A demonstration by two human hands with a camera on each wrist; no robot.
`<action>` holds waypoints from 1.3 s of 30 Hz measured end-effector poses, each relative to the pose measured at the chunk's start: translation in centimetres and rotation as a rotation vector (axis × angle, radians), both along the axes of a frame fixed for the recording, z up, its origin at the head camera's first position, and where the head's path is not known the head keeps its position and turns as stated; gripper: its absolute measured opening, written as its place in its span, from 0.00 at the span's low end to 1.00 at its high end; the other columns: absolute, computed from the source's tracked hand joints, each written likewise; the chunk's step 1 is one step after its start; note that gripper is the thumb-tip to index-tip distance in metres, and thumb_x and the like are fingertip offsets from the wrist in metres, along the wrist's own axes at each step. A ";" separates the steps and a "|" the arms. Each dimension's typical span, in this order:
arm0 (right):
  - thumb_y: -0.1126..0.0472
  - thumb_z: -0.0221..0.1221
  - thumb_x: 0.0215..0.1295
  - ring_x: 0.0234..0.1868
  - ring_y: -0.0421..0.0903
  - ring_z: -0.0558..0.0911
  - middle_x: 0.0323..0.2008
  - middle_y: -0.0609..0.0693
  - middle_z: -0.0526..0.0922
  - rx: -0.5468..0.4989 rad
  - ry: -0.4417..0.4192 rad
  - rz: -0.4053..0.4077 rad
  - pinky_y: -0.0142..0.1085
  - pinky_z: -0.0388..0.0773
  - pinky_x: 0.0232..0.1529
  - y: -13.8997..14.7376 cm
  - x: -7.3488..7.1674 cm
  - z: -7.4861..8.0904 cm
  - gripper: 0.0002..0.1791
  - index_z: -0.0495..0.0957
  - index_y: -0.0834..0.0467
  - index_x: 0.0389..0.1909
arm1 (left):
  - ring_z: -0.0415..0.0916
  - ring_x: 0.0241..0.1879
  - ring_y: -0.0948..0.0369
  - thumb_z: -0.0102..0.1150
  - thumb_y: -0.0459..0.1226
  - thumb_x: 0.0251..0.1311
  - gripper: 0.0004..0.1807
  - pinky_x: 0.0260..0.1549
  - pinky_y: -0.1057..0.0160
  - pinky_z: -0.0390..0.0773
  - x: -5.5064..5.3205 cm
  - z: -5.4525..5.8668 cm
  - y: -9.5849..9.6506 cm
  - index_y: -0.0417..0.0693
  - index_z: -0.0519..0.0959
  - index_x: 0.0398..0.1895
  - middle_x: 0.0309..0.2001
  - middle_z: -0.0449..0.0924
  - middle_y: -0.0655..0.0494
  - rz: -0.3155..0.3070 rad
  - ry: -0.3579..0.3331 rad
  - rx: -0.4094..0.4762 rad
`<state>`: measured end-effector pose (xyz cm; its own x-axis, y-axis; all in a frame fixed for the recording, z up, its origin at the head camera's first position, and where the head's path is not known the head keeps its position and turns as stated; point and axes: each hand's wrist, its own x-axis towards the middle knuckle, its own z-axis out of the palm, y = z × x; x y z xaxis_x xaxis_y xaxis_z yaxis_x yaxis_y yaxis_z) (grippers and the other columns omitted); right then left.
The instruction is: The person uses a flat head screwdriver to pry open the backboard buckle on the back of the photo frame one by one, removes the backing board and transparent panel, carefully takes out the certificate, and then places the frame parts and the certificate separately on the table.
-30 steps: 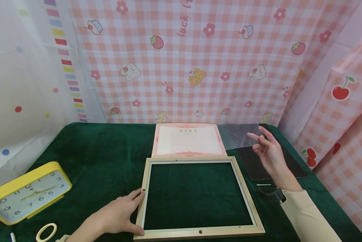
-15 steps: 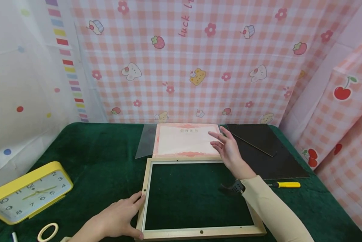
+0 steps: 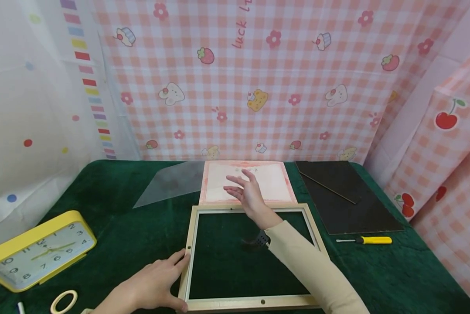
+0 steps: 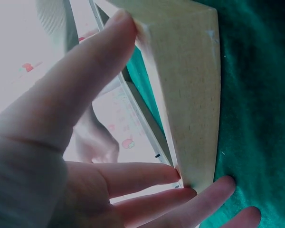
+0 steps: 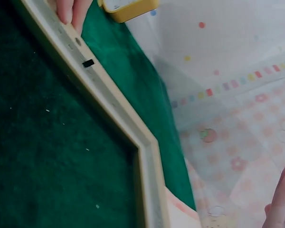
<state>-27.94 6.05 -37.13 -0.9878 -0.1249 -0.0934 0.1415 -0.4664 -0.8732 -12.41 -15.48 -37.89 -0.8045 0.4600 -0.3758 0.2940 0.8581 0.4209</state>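
Observation:
My right hand (image 3: 248, 196) holds a clear plastic sheet (image 3: 170, 185) above the far part of the table, over a pink-bordered certificate (image 3: 219, 189). Much of the sheet is hard to see against the white paper, but its left part shows plainly over the green cloth. My left hand (image 3: 156, 279) rests at the near left corner of a wooden picture frame (image 3: 219, 304), fingers spread. In the left wrist view the thumb touches the top edge of the frame (image 4: 187, 90), and fingertips (image 4: 171, 176) lie along its side. The right wrist view shows the right fingers (image 5: 281, 202) at its edge.
A black backing board (image 3: 349, 218) with a thin strip-like line across it lies at the right. Close in front of it is a yellow-handled screwdriver (image 3: 376, 240). At the left are a yellow clock (image 3: 80, 220) and a cream ring (image 3: 53, 305). Patterned curtains (image 3: 235, 87) surround the green-covered table.
My right hand has moved left with the clear plastic sheet, from over the black board to over the certificate. The screwdriver and board are uncovered. My left hand stays at the frame.

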 end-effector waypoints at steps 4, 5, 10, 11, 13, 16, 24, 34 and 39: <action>0.66 0.44 0.67 0.34 0.50 0.80 0.52 0.61 0.68 0.048 0.012 0.054 0.33 0.75 0.36 -1.2 -0.2 -0.7 0.30 0.42 0.57 0.65 | 0.65 0.49 0.48 0.68 0.58 0.29 0.55 0.45 0.41 0.64 0.0 -0.1 0.0 0.39 0.60 0.62 0.62 0.54 0.41 0.005 0.001 -0.012; 0.65 0.44 0.67 0.35 0.51 0.80 0.52 0.61 0.69 0.064 0.014 0.065 0.33 0.75 0.36 -1.4 -0.2 -0.9 0.30 0.41 0.57 0.65 | 0.65 0.49 0.49 0.68 0.58 0.29 0.55 0.45 0.41 0.64 -0.1 0.0 0.0 0.39 0.60 0.62 0.62 0.54 0.41 0.005 0.002 -0.016; 0.65 0.46 0.66 0.36 0.52 0.80 0.52 0.60 0.70 0.132 -0.020 0.104 0.33 0.75 0.34 -2.4 -0.5 -1.2 0.31 0.42 0.54 0.65 | 0.65 0.49 0.48 0.68 0.58 0.29 0.55 0.44 0.41 0.64 0.0 0.0 0.0 0.39 0.60 0.62 0.62 0.55 0.41 0.007 0.002 -0.016; 0.65 0.47 0.65 0.36 0.52 0.80 0.52 0.60 0.70 0.145 -0.027 0.110 0.32 0.75 0.33 -2.6 -0.5 -1.2 0.32 0.42 0.54 0.65 | 0.65 0.49 0.48 0.68 0.58 0.29 0.55 0.44 0.41 0.64 0.0 0.0 0.0 0.39 0.60 0.62 0.62 0.55 0.41 0.007 0.002 -0.013; 0.65 0.49 0.64 0.36 0.52 0.80 0.52 0.61 0.69 0.172 -0.034 0.118 0.32 0.75 0.33 -2.9 -0.6 -1.2 0.32 0.44 0.54 0.65 | 0.65 0.49 0.48 0.68 0.58 0.29 0.55 0.45 0.41 0.64 0.1 0.0 0.0 0.39 0.60 0.62 0.62 0.55 0.41 0.006 0.005 -0.010; 0.66 0.50 0.63 0.37 0.51 0.80 0.51 0.61 0.69 0.236 -0.018 0.134 0.32 0.75 0.34 -3.3 -0.6 -1.2 0.32 0.46 0.56 0.65 | 0.65 0.49 0.48 0.68 0.58 0.29 0.55 0.45 0.41 0.64 0.1 0.0 0.0 0.39 0.60 0.62 0.62 0.55 0.40 0.003 0.008 -0.011; 0.71 0.51 0.60 0.36 0.52 0.80 0.43 0.59 0.69 0.394 0.049 0.190 0.34 0.75 0.36 -4.3 -0.9 -1.9 0.28 0.56 0.63 0.62 | 0.66 0.48 0.49 0.68 0.58 0.29 0.55 0.44 0.41 0.64 -0.1 -0.1 0.1 0.39 0.60 0.62 0.62 0.55 0.41 0.018 -0.010 -0.020; 0.70 0.53 0.59 0.33 0.46 0.81 0.37 0.56 0.74 0.465 0.020 0.118 0.32 0.75 0.35 -6.4 -1.3 -2.6 0.22 0.65 0.68 0.56 | 0.65 0.49 0.49 0.67 0.59 0.29 0.55 0.44 0.41 0.65 -0.1 -0.1 0.0 0.40 0.60 0.62 0.62 0.54 0.42 0.014 -0.014 -0.006; 0.71 0.53 0.58 0.31 0.45 0.81 0.33 0.56 0.76 0.421 -0.023 0.062 0.32 0.75 0.34 -7.0 -1.3 -2.5 0.21 0.67 0.66 0.55 | 0.66 0.49 0.49 0.67 0.59 0.29 0.55 0.43 0.42 0.66 -0.2 -0.1 0.0 0.40 0.60 0.62 0.62 0.55 0.41 0.006 -0.004 -0.011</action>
